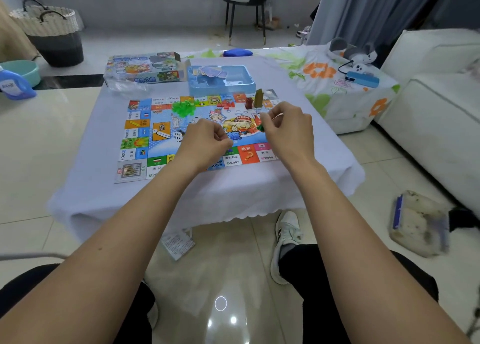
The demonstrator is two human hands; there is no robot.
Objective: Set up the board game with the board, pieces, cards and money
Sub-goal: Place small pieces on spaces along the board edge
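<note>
Game board spread flat at the middle of the table on a pale cloth, squares marked 机会, 2000 and 1600. Above its centre, left hand curled loosely, contents impossible to tell; right hand pinching a small green piece. Green houses heaped near the board's far edge, red houses beside them. Blue tray holding cards and printed game box at the table's far edge.

Home living room, white sofa, dining chair
</note>
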